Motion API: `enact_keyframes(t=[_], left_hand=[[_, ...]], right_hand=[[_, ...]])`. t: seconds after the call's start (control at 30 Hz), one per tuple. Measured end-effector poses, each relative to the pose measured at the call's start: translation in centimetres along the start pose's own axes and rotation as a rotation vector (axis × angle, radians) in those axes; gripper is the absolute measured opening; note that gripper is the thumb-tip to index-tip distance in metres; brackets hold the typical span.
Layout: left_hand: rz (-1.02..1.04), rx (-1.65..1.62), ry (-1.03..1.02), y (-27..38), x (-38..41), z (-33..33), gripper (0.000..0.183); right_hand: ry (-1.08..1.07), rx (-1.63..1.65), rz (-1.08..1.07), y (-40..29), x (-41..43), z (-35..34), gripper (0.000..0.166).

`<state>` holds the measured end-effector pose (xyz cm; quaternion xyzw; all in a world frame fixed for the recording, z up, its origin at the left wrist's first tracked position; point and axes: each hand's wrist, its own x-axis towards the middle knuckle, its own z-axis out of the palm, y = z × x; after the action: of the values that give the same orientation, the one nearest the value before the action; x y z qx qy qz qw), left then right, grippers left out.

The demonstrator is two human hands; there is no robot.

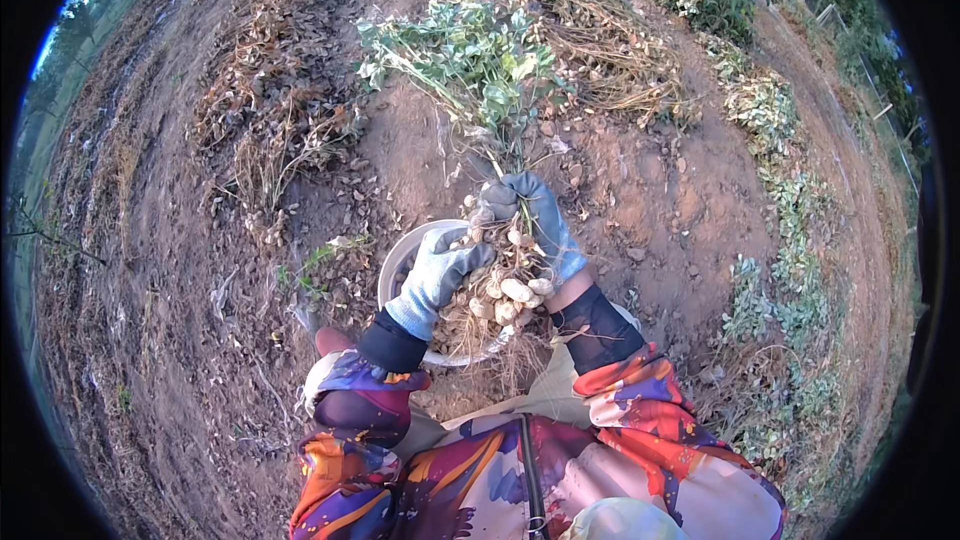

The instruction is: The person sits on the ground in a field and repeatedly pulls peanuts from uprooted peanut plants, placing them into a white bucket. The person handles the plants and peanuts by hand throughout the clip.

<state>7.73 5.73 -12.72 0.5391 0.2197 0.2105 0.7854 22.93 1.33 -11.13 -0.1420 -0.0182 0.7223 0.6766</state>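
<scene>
My right hand (541,214), in a blue and grey work glove, is closed around the stems of a pulled-up peanut plant. Its green leaves (480,64) point away from me, and its cluster of peanut pods (514,291) and roots hangs towards me. My left hand (442,270), gloved alike, is at the left side of the cluster, its fingers bent near the pods; whether it grips one cannot be told. Beneath both hands stands a round white bucket (388,270), partly hidden by the pods and my left hand; some pods show inside it.
Dried peanut plants (270,120) lie in a row on the soil at the left. Another heap of dry plants (615,52) lies beyond, to the right. Green plants (802,262) line the right side. A small green weed (311,266) is left of the bucket.
</scene>
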Motion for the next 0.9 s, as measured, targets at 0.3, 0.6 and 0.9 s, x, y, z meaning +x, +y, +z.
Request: enact_keyframes(t=[0.3,0.6,0.9], left_hand=[[-0.048,0.27,-0.163,3.5,-0.3,-0.3,0.038],[0.009,0.431,-0.128,2.8,-0.8,-1.0,0.04],[-0.12,0.358,-0.346,2.1,-1.1,-3.3,0.056]], right_hand=[[-0.001,-0.396,-0.087,-0.1,-0.6,0.3,0.018],[0.02,-0.471,-0.106,0.4,-0.1,-1.1,0.014],[0.083,-0.581,-0.009,0.6,-1.0,-2.4,0.012]])
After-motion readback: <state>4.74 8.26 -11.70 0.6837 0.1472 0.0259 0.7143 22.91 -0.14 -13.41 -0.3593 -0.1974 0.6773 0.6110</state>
